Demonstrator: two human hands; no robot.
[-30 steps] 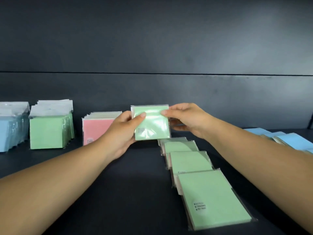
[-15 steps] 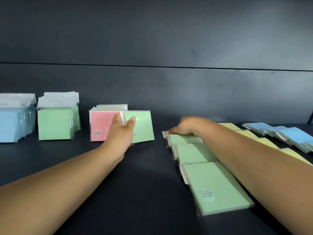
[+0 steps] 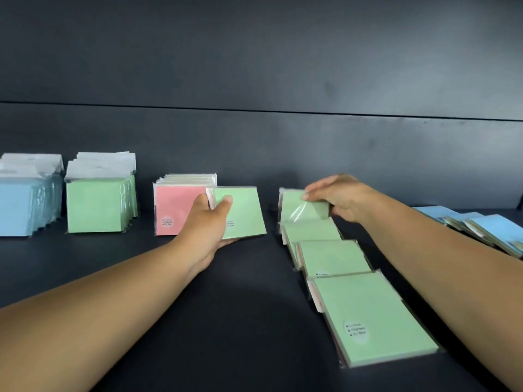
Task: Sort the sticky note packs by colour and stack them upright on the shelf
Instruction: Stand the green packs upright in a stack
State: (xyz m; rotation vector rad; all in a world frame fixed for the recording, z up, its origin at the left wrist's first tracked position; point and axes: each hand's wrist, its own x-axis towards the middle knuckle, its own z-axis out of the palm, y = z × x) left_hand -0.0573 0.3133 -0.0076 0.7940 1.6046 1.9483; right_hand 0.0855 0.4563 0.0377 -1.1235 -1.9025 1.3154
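My left hand (image 3: 210,222) grips a green sticky note pack (image 3: 243,213) upright on the dark shelf (image 3: 226,321), just right of the standing pink packs (image 3: 177,207). My right hand (image 3: 336,198) pinches the far green pack (image 3: 301,206) of a flat overlapping green row (image 3: 353,292) and lifts its far edge. An upright green stack (image 3: 97,206) and an upright blue stack (image 3: 25,207) stand at the left.
Flat blue packs (image 3: 492,226) with paler packs under them lie at the far right. The dark back wall (image 3: 283,154) rises close behind the stacks. Bare shelf lies between my forearms.
My left hand carried its green pack left and down to the shelf beside the pink packs. My right hand let go of it, dropped to the flat green row and now lifts the far pack.
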